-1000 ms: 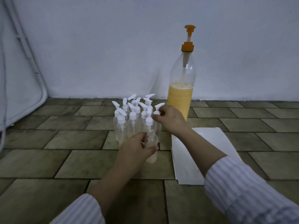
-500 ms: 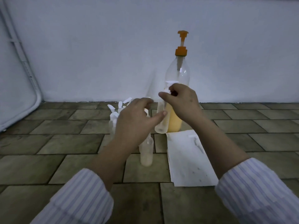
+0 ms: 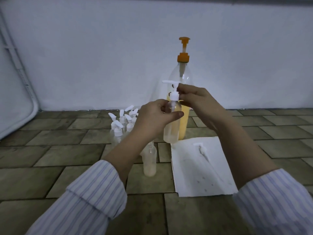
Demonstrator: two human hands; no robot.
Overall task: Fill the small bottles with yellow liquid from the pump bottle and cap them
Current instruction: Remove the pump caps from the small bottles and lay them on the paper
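Gripping clear small bottle (image 3: 171,128), left hand (image 3: 152,119) fingers curled; right hand (image 3: 196,102) fingers pinching white pump cap (image 3: 174,95).

A white sheet of paper (image 3: 199,173) lies flat on the brown tiled floor (image 3: 50,158). Behind stands a pale wall (image 3: 101,56). At the left, a white rounded frame (image 3: 22,92) leans.

1. No text, label, brand, number or sign can be read anywhere in the head view; the bottles carry no visible print.
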